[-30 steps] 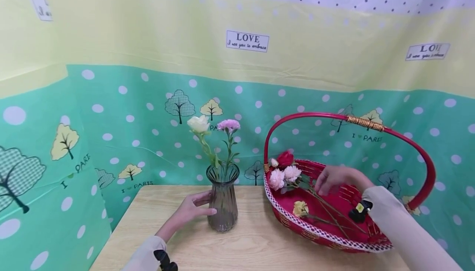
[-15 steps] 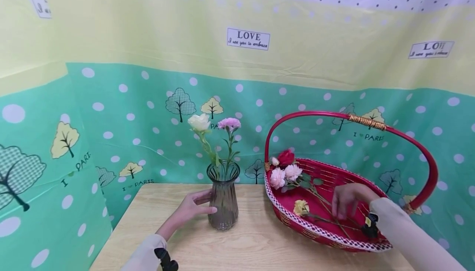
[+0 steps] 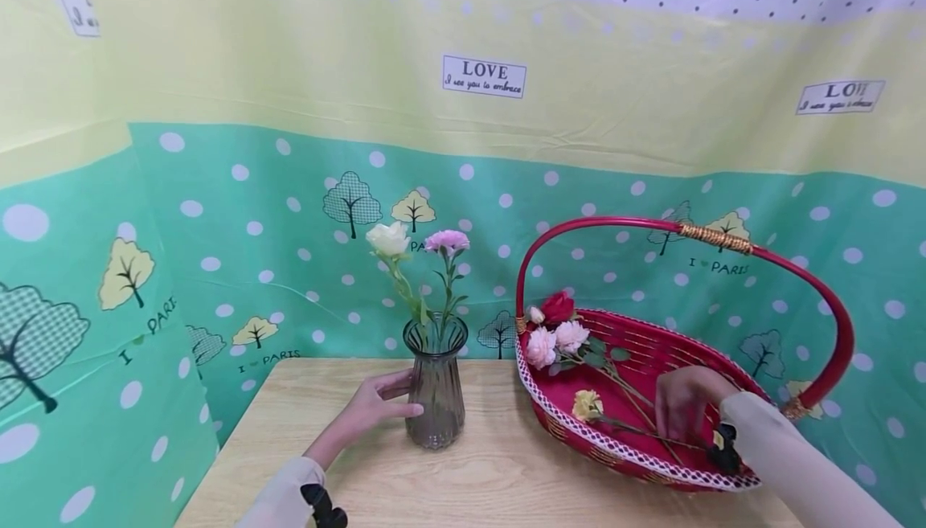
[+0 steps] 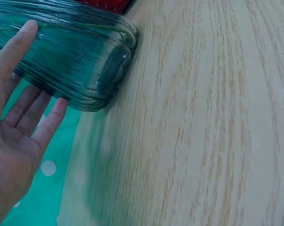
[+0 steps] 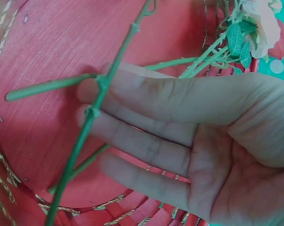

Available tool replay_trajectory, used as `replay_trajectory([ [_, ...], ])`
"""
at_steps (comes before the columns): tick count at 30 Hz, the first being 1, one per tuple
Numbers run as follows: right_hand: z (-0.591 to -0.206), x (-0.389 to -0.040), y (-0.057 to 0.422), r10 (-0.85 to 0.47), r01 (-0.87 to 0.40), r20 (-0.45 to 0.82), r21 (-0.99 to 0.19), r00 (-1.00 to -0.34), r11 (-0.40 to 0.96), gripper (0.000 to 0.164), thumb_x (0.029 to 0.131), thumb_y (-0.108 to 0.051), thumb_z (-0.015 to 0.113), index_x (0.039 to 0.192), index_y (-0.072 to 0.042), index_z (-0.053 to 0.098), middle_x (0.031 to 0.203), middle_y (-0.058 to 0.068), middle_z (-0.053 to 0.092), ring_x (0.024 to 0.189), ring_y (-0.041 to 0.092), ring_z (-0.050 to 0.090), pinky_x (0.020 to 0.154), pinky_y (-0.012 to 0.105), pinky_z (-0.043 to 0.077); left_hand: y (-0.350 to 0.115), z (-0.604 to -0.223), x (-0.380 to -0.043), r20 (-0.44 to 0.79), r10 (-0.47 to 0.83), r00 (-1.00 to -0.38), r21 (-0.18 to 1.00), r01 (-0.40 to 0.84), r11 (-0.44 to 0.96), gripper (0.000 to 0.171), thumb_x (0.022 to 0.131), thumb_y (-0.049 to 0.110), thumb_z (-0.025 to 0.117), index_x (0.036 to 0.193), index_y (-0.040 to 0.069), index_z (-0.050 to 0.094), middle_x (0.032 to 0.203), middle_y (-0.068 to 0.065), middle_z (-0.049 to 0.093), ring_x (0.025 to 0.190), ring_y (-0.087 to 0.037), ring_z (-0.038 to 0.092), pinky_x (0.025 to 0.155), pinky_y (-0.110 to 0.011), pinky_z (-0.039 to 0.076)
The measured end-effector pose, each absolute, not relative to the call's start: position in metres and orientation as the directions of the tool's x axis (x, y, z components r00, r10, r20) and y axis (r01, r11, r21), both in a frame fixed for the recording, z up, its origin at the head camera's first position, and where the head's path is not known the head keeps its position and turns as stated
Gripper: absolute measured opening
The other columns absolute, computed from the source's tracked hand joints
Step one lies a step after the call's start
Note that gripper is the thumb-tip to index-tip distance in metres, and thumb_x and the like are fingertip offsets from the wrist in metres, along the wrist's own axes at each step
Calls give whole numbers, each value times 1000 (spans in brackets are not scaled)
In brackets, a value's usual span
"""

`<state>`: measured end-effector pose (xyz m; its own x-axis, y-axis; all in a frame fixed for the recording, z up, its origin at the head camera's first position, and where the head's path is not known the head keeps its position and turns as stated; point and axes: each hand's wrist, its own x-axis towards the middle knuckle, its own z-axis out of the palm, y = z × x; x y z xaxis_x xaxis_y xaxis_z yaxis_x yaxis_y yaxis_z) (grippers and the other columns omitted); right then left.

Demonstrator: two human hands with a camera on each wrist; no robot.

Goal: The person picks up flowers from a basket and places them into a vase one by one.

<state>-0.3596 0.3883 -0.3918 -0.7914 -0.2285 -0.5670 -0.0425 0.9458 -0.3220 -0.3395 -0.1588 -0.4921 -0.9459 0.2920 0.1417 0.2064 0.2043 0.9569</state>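
Touching the vase [image 3: 436,411]: the left hand [image 3: 376,403], at lower centre-left of the head view, fingers loose and extended; the thumb lies on the near glass, the other fingers partly hidden behind it.
Vase: upright on the table [image 3: 289,415], just below the middle of the head view; in the left wrist view its upper part is cut off at the left edge.
Blooms in the vase: a white flower [image 3: 388,239] and a mauve flower [image 3: 447,241]; their stems blur inside the smoky glass.
Right hand: low in the basket [image 3: 600,440], right side of the head view, fingers [image 5: 151,150] extended downward. The right hand [image 3: 686,403] has its fingertips at a green stem [image 5: 76,153] in the right wrist view; whether they pinch it, I cannot tell.
Yellow flower [image 3: 587,405]: in the basket, left of the right hand, its stem running behind the fingers.
Upper left of the basket: pink flowers [image 3: 555,341], a red flower [image 3: 558,307] and a whitish bud [image 3: 535,316], overlapping; which stem belongs to which is hard to follow.
Sleeves: the left sleeve [image 3: 278,500] is cut by the bottom edge, the right sleeve [image 3: 796,452] by the lower right.
Backdrop [image 3: 289,150]: printed cloth, its left-hand label only partly readable.
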Motion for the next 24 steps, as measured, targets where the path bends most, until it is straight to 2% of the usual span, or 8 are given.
replay_trajectory([
  [7,-391,-357,391,-233,7,-630,-355,-741,935,8,78,-3,83,86,-5,81,82,12,78,74,27,77,76,42,66,-158,-492,-339,147,295,-944,956,213,203,75,86,20,83,148,-2,49,149,-25,53,134,-42,56,106,-44,54],
  [10,-388,-358,392,-227,59,-671,-374,-706,925,11,80,-7,83,91,-3,81,87,14,79,78,27,78,79,41,66,-158,-493,-339,139,287,-948,956,204,210,75,85,21,84,148,0,50,149,-23,53,135,-41,56,106,-43,54],
  [14,-384,-359,393,-220,96,-688,-389,-692,916,15,81,-13,84,93,-3,81,89,14,79,80,27,79,80,40,65,-158,-494,-340,139,279,-950,954,204,219,75,85,22,84,148,0,50,149,-23,54,135,-41,56,107,-44,54],
  [24,-376,-361,392,-264,70,-700,-409,-664,910,18,82,-16,85,95,-4,81,92,13,80,84,28,79,79,38,65,-158,-491,-338,139,277,-951,954,204,220,74,86,22,84,148,0,50,149,-23,53,135,-41,56,106,-44,54],
])
